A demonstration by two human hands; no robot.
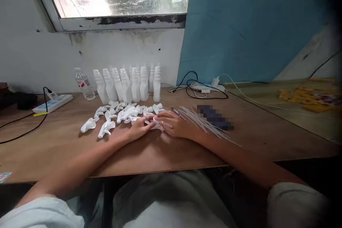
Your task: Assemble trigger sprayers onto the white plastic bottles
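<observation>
- The left hand (pixel 140 128) has its fingers closed on a white plastic piece (pixel 156 119) at the near edge of the pile; its exact shape is hard to make out.
- The right hand (pixel 173 124) grasps the same piece from the right, fingers bent over it.
- White spray heads (pixel 107 128) lie loosely piled on the bench (pixel 133 156), left of and beyond the hands, a few nearer and further left.
- White bottles (pixel 126 87) stand upright in a cluster at the far side, behind the pile.
- A clear bottle (pixel 84 84) with a red-marked label stands left of them.
- Thin pale tubes (pixel 204 123) lie spread beside the right hand, with a pen-like tool (pixel 179 114) at their left.
- Right of the tubes is a dark, pixelated object (pixel 215 117).
- Power strips lie far left (pixel 53 103) and far right (pixel 208 88).
</observation>
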